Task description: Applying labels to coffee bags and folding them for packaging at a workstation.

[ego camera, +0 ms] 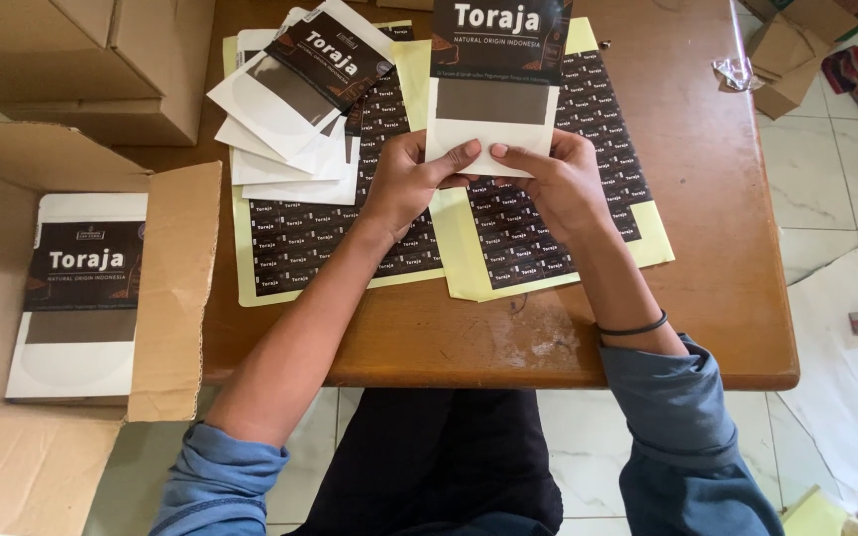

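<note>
While we sit at the wooden table [707, 328], our left hand [404, 184] and right hand [558, 179] pinch the lower edge of a white pouch [494, 74] with a black top label, held upright at upper centre of the frame, likely so its face is easy to work on. Beneath lie yellow-backed sheets of small black stickers [548, 228]; at upper left fans a pile of like pouches [290, 99], and one more lies in the cardboard box [176, 288] at far left.

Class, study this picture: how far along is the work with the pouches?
Done: one labelled pouch lies in the open cardboard box. In hand: the left hand and right hand hold a labelled pouch's lower edge over sticker sheets. Left: a fanned stack of pouches on the wooden table.
</note>
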